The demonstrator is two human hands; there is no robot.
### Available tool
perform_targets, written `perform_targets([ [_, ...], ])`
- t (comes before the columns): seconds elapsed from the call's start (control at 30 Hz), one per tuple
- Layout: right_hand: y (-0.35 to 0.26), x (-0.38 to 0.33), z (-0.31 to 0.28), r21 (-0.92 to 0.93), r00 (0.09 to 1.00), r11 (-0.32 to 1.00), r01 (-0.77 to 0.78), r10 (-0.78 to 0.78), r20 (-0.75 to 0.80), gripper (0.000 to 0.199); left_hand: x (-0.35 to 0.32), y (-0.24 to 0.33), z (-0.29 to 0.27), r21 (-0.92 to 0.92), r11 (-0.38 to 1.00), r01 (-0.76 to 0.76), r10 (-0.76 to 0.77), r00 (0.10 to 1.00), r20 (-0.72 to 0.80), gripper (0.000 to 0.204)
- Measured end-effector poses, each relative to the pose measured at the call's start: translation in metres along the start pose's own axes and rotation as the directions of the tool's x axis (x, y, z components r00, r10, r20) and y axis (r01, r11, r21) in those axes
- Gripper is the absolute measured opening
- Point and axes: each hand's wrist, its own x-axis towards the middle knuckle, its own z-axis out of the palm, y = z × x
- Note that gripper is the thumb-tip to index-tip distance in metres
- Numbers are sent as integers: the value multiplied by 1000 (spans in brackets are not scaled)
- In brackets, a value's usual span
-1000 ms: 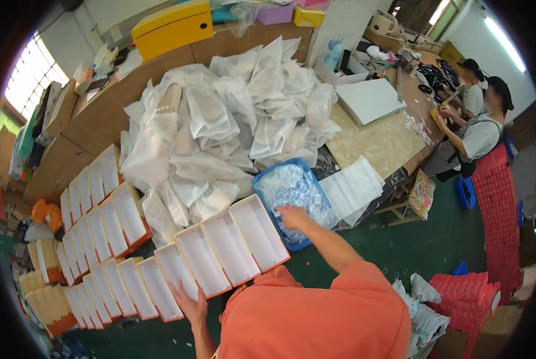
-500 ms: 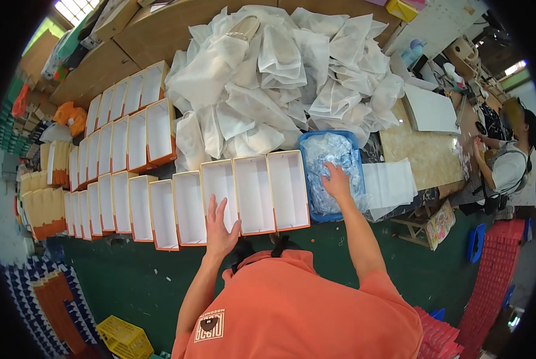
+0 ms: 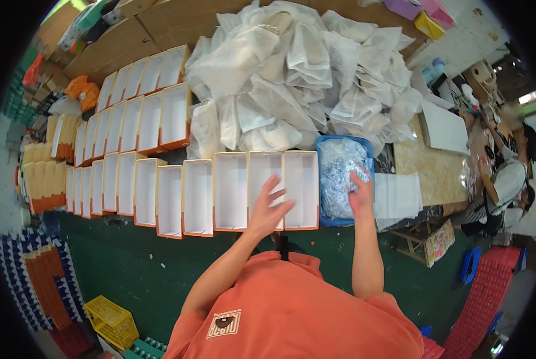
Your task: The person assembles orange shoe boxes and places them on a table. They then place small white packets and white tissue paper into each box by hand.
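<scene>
My right hand (image 3: 362,194) is over a blue plastic basin (image 3: 320,179) filled with small crinkled clear plastic packets (image 3: 338,185). A shiny clear packet (image 3: 358,172) shows at its fingertips, pinched between thumb and fingers. My left hand (image 3: 270,209) hovers open, fingers spread, above the front of an open white-lined shoe box (image 3: 265,170). Nothing is in that hand. Beside it on the right stands another open shoe box (image 3: 301,191), right against the basin. The insides of both boxes look plain white.
More open shoe boxes (image 3: 169,200) stand in rows to the left. Behind them rises a heap of white fabric bags (image 3: 262,102) with shoes in them. White sheets (image 3: 398,194) lie right of the basin. A co-worker (image 3: 510,173) is at the far right. A yellow crate (image 3: 111,322) sits on the green floor.
The view has shifted, with the boxes and basin lower-right in it. My right hand has drawn back toward me with a clear packet. My left hand has moved right, along the boxes.
</scene>
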Motion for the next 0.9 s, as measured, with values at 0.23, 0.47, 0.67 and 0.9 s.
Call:
perform_targets([
  [0.23, 51, -93, 134, -744, 789, 353, 566, -492, 367, 26, 38, 15, 43, -818, 551, 166, -59, 985, 160, 58],
  [0.47, 98, -73, 183, -533, 952, 789, 306, -236, 196, 18, 15, -13, -7, -853, 516, 77, -286, 954, -86, 51],
  [0.67, 102, -75, 199, -233, 979, 962, 146, -107, 174, 18, 6, -18, -81, -877, 475, 75, -303, 950, -83, 49],
  [0.9, 88, -54, 173, 207, 933, 909, -360, 357, 56, 15, -17, -2, -140, -854, 516, 67, -379, 912, -158, 49],
])
